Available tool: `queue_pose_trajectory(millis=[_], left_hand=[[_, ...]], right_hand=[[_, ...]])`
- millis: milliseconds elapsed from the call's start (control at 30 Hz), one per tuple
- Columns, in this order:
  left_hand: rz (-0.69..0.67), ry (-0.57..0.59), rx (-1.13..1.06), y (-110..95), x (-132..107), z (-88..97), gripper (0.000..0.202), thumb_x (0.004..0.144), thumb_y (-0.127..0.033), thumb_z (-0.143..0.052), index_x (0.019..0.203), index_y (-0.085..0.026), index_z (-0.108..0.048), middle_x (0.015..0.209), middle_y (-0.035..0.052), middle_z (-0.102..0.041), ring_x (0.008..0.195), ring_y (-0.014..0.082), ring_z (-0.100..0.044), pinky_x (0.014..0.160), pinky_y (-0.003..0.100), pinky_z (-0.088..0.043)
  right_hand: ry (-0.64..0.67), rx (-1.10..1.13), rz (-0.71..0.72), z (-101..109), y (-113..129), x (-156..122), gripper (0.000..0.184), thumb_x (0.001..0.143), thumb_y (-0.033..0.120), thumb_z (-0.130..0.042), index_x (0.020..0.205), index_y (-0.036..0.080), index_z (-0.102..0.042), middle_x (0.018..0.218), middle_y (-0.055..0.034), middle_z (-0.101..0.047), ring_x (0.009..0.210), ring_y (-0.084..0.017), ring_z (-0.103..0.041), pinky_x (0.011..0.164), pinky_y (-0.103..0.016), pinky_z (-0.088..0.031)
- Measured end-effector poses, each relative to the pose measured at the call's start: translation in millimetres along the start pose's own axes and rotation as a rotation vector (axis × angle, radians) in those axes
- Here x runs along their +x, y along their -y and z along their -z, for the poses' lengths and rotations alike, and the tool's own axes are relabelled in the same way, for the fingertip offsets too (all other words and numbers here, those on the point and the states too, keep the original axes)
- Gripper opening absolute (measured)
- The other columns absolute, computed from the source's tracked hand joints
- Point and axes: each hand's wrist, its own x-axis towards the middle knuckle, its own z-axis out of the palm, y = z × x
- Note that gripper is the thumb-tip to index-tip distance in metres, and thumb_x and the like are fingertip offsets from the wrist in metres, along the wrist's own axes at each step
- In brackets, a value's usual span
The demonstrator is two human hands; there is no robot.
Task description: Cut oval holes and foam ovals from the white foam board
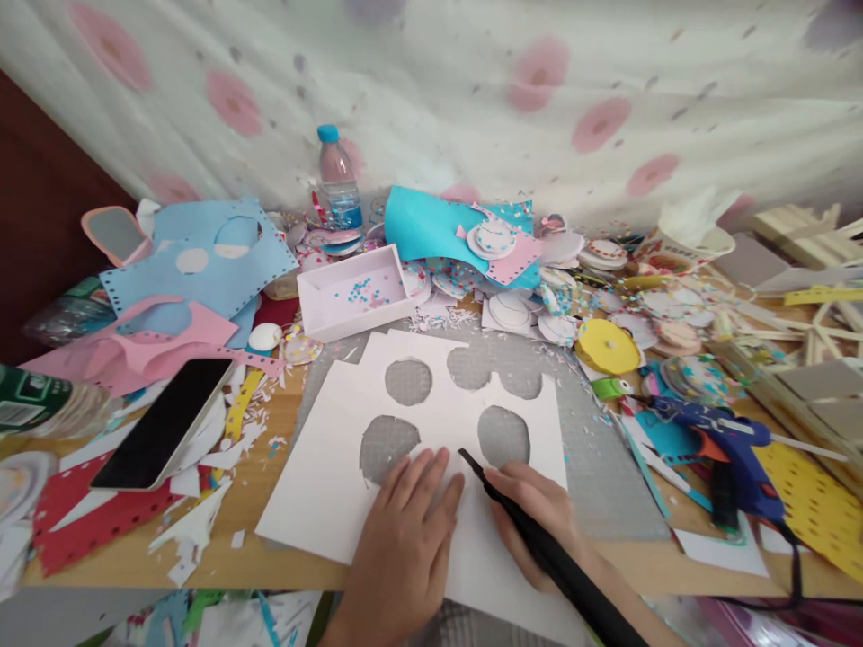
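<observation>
A white sheet (pixel 324 449) with several round holes lies on a grey cutting mat (pixel 600 485). My left hand (pixel 411 530) rests flat on the sheet, fingers stretched out, just below the lower left hole. Between its fingers nothing is held. My right hand (pixel 532 512) is closed around a long black craft knife (pixel 532 535). The knife is tilted, its tip touching or just over the sheet between the two lower holes. Its blade is too small to make out clearly.
Behind the sheet are a white open box (pixel 351 296) with confetti and a water bottle (pixel 339 184). A phone (pixel 162 427) lies left on paper scraps. At right are a blue glue gun (pixel 728 436), a yellow disc (pixel 607 347) and wooden sticks (pixel 809 341). The table's front edge is near.
</observation>
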Motion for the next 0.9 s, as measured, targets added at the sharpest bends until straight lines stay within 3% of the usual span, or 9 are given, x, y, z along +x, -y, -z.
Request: queue_pose_trajectory(millis=[200, 467, 900], left_hand=[[-0.001, 0.007, -0.006, 0, -1, -0.1, 0.057, 0.090, -0.013, -0.046, 0.145, -0.019, -0.037, 0.156, 0.0082, -0.031, 0.143, 0.0275, -0.025, 0.113, 0.049, -0.033], [0.029, 0.010, -0.035, -1, 0, -0.9, 0.058, 0.087, -0.012, -0.048, 0.143, -0.021, -0.040, 0.154, 0.0066, -0.034, 0.141, 0.0266, -0.028, 0.113, 0.049, -0.033], [0.074, 0.007, -0.070, -4, 3, 1.9, 0.055, 0.088, -0.012, -0.047, 0.141, -0.023, -0.043, 0.152, 0.0047, -0.039, 0.139, 0.0249, -0.032, 0.111, 0.049, -0.035]], right_hand=[[-0.061, 0.030, -0.031, -5, 2, -3, 0.040, 0.086, 0.006, -0.044, 0.122, 0.024, -0.047, 0.070, -0.0038, -0.050, 0.059, -0.021, -0.051, 0.048, -0.031, -0.041], [-0.159, 0.062, -0.137, -15, 6, -7, 0.030, 0.091, 0.016, -0.040, 0.116, 0.029, -0.050, 0.066, -0.0032, -0.048, 0.055, -0.021, -0.050, 0.047, -0.033, -0.038], [-0.215, 0.066, -0.186, -20, 15, -11, 0.026, 0.089, 0.013, -0.044, 0.111, 0.022, -0.054, 0.073, -0.0025, -0.052, 0.058, -0.017, -0.052, 0.051, -0.027, -0.044]])
